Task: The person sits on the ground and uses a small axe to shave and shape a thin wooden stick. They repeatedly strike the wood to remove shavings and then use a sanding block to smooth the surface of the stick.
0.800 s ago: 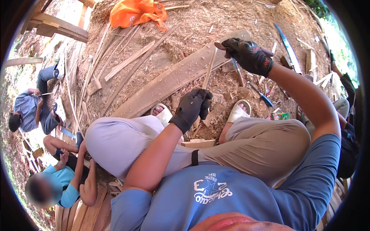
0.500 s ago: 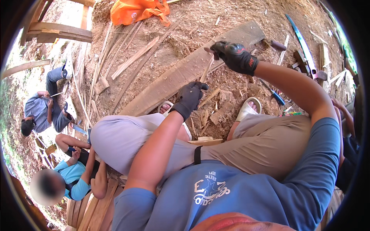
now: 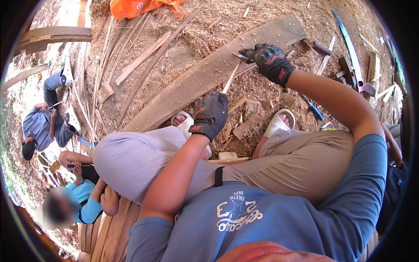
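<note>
The gloved right hand [image 3: 271, 62], arm raised, grips a knife whose blade is barely visible, while the left hand [image 3: 211, 115] clamps a thin wooden strip [image 3: 230, 81], its lower end hidden.

An orange plastic bag [image 3: 146, 6] with a small white mark lies crumpled on the sawdust at the top edge, beyond the far end of the long plank [image 3: 214, 72]. A white printed emblem [image 3: 238, 212] sits on the chest of the person's blue shirt. No signs or screens show.
</note>
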A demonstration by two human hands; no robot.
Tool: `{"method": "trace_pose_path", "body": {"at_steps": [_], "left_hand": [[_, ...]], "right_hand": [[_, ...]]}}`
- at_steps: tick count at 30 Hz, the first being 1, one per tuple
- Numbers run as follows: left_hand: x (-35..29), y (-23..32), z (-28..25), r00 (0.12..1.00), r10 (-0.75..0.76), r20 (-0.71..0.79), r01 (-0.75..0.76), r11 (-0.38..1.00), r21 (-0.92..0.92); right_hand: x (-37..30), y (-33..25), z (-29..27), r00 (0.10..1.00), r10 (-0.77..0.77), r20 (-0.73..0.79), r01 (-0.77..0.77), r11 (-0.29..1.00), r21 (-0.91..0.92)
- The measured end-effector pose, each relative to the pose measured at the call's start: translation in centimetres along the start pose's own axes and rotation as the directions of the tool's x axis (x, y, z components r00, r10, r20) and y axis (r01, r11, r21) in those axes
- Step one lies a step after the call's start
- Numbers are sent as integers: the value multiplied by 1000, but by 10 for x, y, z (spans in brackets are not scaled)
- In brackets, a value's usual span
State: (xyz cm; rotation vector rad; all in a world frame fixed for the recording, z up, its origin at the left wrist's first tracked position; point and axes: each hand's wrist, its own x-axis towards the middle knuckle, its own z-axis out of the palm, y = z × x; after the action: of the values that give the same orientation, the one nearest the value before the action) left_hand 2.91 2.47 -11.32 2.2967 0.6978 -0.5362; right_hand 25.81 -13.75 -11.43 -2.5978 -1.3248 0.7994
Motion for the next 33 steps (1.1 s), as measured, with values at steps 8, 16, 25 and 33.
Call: {"method": "trace_pose_path", "body": {"at_steps": [8,16,25,33], "left_hand": [[7,-4,8,998,63,-11,-63,995,-75],[5,10,-6,998,43,55,-43,999,11],[2,24,-24,995,103,-4,-102,987,128],[3,41,-37,996,86,24,-88,991,100]], "right_hand": [[8,30,33,995,-99,-35,101,990,93],[17,-7,12,993,65,95,-64,998,-12],[-10,-65,40,966,-254,47,255,967,-15],[9,-7,44,996,-85,36,90,982,-165]]}}
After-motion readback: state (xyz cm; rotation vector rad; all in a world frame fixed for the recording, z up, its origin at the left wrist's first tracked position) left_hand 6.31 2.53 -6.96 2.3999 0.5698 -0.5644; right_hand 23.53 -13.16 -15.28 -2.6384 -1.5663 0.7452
